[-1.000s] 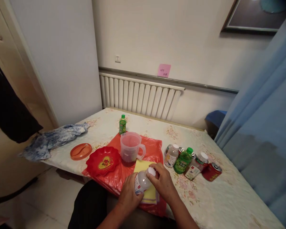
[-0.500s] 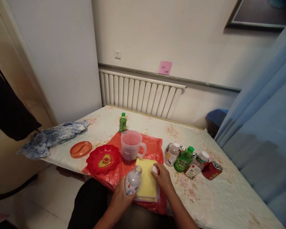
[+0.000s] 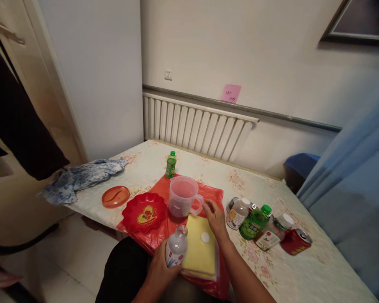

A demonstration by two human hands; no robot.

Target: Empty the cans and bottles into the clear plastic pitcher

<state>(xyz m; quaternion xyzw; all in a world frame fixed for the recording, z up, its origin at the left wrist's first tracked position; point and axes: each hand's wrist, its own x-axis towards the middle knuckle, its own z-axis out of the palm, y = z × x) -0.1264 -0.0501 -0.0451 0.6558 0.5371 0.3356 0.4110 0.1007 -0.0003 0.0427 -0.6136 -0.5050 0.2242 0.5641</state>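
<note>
My left hand [image 3: 164,266] is closed round a clear plastic bottle [image 3: 177,246], which is upright with its mouth uncapped. A white bottle cap [image 3: 205,237] lies on a yellow cloth [image 3: 198,261] to the right of that bottle. Beyond the cloth, my right hand [image 3: 215,216] is beside the handle of a translucent measuring jug [image 3: 183,195], its fingers partly extended and nothing visible in them. Whether the fingertips touch the handle is unclear. The jug stands on a red plastic sheet [image 3: 211,191].
Left of the jug are a red scalloped tray [image 3: 131,216] and an orange lid [image 3: 115,197]. A green bottle [image 3: 170,165] stands behind. Several bottles and cans, including a green-capped bottle [image 3: 255,223] and a red can [image 3: 296,242], are grouped at right. Crumpled blue fabric [image 3: 85,179] lies far left.
My right hand has let go of the white cap, leaving it on the yellow cloth, and has moved forward to the jug's handle. The view has shifted left.
</note>
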